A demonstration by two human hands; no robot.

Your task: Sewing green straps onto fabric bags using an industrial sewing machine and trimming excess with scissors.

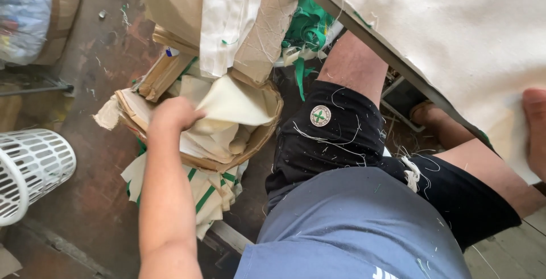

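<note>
Head view, looking down past the seated person's lap. The left hand (172, 114) reaches into a torn cardboard box (259, 137) on the floor (96, 199), its grip pinched on the edge of a cream cloth piece (233, 105) that lies on top of a stack of similar pieces inside the box. More cream pieces with green stripes (207, 191) spill out below the box, and green fabric scraps (307, 31) sit beyond it, beside the knee. A white plastic basket (28, 171) stands well apart at the left edge, cut off by the frame. The right hand (536, 131) rests flat, fingers spread, on a large cream cloth (455, 34) covering the table (364, 34) at upper right; only part of this hand shows. Black shorts (330, 137) flecked with thread and a blue shirt (352, 228) hide the floor beneath. The bundle at upper left is too blurred to identify.
</note>
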